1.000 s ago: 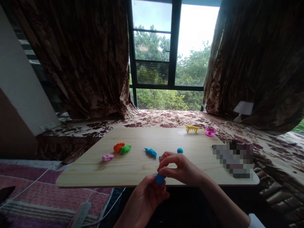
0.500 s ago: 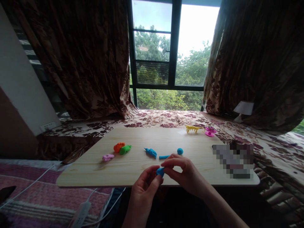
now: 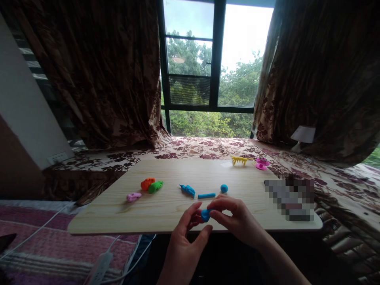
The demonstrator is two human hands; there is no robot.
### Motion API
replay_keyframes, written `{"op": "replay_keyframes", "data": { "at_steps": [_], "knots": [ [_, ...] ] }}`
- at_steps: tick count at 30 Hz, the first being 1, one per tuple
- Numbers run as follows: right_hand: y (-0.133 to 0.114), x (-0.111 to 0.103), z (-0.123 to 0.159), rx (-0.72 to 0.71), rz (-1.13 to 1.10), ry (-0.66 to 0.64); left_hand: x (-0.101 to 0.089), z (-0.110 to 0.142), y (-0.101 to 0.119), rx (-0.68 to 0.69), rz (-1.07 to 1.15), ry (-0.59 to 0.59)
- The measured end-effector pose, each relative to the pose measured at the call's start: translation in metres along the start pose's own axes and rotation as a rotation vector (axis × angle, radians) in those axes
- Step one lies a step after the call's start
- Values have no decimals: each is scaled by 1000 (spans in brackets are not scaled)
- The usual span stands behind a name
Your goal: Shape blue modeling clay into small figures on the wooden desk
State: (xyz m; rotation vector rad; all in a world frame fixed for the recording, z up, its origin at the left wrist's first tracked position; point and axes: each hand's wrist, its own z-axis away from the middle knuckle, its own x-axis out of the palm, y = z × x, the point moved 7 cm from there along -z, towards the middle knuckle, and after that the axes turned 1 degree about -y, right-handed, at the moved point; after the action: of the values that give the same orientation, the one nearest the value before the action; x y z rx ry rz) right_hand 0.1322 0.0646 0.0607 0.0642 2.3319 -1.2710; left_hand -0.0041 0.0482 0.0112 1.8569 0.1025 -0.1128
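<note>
A small rounded lump of blue modelling clay is pinched between the thumb and fingers of my right hand, over the table's near edge. My left hand is just to its left, thumb and index finger spread apart; whether its other fingertips touch the clay I cannot tell. Beyond the hands lie a blue clay roll, a blue clay ball and a twisted blue clay piece. Farther left on the wooden table are orange clay, green clay and pink clay.
At the table's far right stand a yellow legged figure and a pink piece on a round base. A blurred-out object covers the right side. A white lamp stands beyond, and a power strip is at lower left.
My hands have lifted the blue lump from below the table edge. The left fingers, earlier round it, have spread, while the right hand keeps its pinch. The blue roll has come into full view.
</note>
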Motion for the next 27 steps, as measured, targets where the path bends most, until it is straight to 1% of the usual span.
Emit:
{"op": "replay_keyframes", "data": {
  "at_steps": [2, 4, 7, 9, 12, 16, 18, 21, 24, 27],
  "knots": [
    [7, -3, 2, -4, 70, -2, 4, -5, 3, 131, -168, -10],
    [15, -5, 3, -15, 179, 5, 11, -12, 0, 216, -306, -29],
    [32, -7, 4, -16, 353, 32, 18, -25, -12, 246, -456, -49],
    [42, -5, 4, -9, 424, 30, 20, -32, -17, 259, -519, -63],
    [50, -1, 4, -15, 457, 8, 23, -40, -19, 285, -561, -100],
    [51, 3, 4, -29, 458, -9, 28, -42, -18, 298, -572, -180],
    [50, 2, 9, -18, 458, 12, 27, -41, -17, 287, -581, -168],
    [47, 3, 24, -22, 484, 59, 23, -39, -17, 263, -594, -119],
    [45, 10, 42, -27, 572, 80, 22, -39, -17, 256, -610, -93],
    [45, 19, 52, -2, 668, 112, 23, -41, -18, 258, -628, -82]
  ]
}}
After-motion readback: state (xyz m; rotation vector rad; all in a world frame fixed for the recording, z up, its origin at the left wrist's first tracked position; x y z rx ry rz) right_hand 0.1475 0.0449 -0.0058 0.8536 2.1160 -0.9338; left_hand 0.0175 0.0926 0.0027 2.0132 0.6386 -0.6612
